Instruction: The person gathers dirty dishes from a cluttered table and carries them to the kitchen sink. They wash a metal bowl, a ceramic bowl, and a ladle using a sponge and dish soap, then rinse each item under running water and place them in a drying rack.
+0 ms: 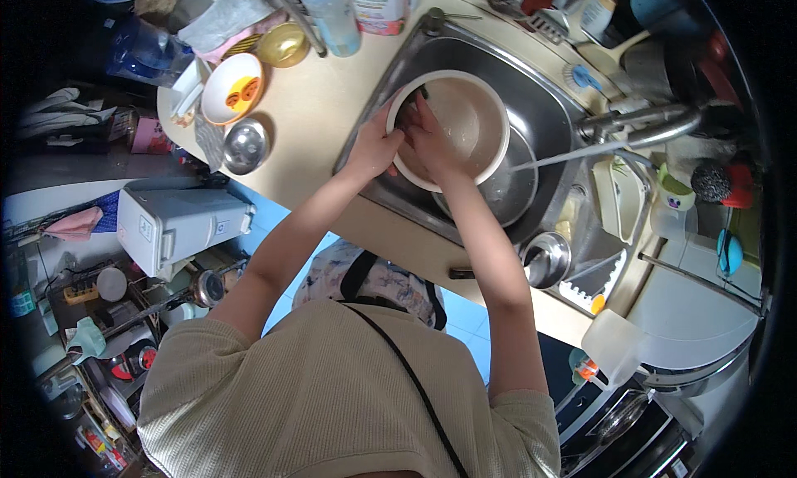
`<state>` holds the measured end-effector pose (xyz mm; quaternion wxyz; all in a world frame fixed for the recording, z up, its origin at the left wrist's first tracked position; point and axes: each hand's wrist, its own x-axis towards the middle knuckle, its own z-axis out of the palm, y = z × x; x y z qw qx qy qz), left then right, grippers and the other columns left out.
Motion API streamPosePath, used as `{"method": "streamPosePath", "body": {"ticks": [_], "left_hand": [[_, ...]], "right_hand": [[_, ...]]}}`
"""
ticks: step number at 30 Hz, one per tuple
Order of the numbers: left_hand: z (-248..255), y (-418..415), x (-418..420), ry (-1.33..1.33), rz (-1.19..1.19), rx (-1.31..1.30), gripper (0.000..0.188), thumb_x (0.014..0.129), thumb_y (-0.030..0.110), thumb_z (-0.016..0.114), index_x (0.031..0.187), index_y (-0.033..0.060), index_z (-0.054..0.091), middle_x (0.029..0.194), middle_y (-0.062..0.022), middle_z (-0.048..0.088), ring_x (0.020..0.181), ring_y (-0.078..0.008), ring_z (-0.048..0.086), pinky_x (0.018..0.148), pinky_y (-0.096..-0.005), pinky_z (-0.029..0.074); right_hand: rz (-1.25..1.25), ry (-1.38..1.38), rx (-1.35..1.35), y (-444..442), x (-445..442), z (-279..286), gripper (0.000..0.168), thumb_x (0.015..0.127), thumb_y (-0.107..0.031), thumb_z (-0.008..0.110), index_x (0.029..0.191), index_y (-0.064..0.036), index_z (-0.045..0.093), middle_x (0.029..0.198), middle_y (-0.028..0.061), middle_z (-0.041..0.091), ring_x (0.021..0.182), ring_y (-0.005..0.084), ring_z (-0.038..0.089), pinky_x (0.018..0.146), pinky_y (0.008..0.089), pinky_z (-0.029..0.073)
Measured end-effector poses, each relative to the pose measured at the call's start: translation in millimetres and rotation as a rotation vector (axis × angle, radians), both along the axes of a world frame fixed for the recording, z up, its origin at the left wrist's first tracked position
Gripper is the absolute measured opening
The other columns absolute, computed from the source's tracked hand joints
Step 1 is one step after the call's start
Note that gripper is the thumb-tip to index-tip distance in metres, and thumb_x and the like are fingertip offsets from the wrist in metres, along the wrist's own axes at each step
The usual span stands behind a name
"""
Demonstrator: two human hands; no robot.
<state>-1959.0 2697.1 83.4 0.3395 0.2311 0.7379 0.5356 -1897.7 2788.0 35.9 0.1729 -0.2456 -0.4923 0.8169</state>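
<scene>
A round cream-coloured basin (464, 120), tilted, is in my left hand (375, 143), which grips its left rim over the stainless steel sink (548, 113). Inside the basin, my right hand (426, 135) is against the inner left wall, its fingers beside something dark green; whether it holds that thing cannot be told. Under the basin lies a round, shallow vessel (514, 194) with water in it. From the metal faucet (663, 129) a stream of water runs into this vessel, to the right of the basin.
Left on the counter are an orange-rimmed bowl (215, 95), a metal bowl (246, 146), a yellow bowl (283, 44) and a blue-capped bottle (333, 20). Right of the sink basin stand a small metal pot (548, 260) and a white oblong container (616, 197). A blue brush (583, 77) lies behind the sink.
</scene>
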Motion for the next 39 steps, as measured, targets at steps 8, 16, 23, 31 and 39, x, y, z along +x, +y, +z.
{"method": "streamPosePath", "body": {"ticks": [8,16,23,31,39], "left_hand": [[16.8,-71.6,-90.6,-0.075,0.098,-0.025,0.049,0.076,-0.002,0.041,0.124,0.008,0.043,0.072,-0.0085,0.058,0.041,-0.0137,0.053,0.031,-0.0229,0.04],[2.7,-112.8,-126.0,-0.228,0.153,-0.005,0.034,0.074,-0.001,0.042,0.108,0.0033,0.048,0.067,-0.0085,0.056,0.04,-0.0132,0.051,0.03,-0.0228,0.037],[-6.3,-128.4,-141.1,-0.276,0.161,-0.025,0.031,0.073,0.002,0.044,0.103,0.0017,0.047,0.064,-0.009,0.054,0.039,-0.0151,0.051,0.031,-0.0248,0.036],[-24.8,-126.6,-151.5,0.082,0.222,-0.122,0.039,0.079,0.011,0.046,0.117,0.0019,0.045,0.088,-0.017,0.06,0.065,-0.0264,0.062,0.052,-0.0359,0.05],[-47.1,-119.6,-148.3,0.403,0.312,-0.064,0.038,0.087,0.016,0.043,0.125,0.0104,0.04,0.117,-0.0168,0.051,0.104,-0.0338,0.051,0.086,-0.0414,0.041]], "right_hand": [[1.155,-0.626,1.226,-27.4,-56.3,34.3,0.033,0.081,-0.017,0.045,0.109,-0.01,0.06,0.107,0.0145,0.059,0.101,0.0281,0.055,0.086,0.0387,0.041],[0.824,-1.065,1.652,-55.4,-115.5,6.9,0.052,0.078,-0.02,0.048,0.127,-0.005,0.041,0.136,0.0162,0.032,0.124,0.0317,0.034,0.099,0.0444,0.029],[1.15,-0.28,1.519,-74.5,-141.8,-9.6,0.047,0.083,-0.017,0.043,0.129,-0.012,0.037,0.133,0.0141,0.037,0.12,0.0308,0.039,0.096,0.0381,0.036],[1.216,-0.799,1.553,-61.6,-136.0,15.0,0.035,0.067,-0.01,0.063,0.102,-0.007,0.057,0.107,0.015,0.057,0.103,0.0304,0.053,0.087,0.0374,0.043],[0.893,-0.437,1.121,-95.3,-166.9,-11.2,0.027,0.07,-0.014,0.063,0.094,-0.001,0.057,0.087,0.0168,0.061,0.085,0.0276,0.059,0.073,0.0384,0.047]]}}
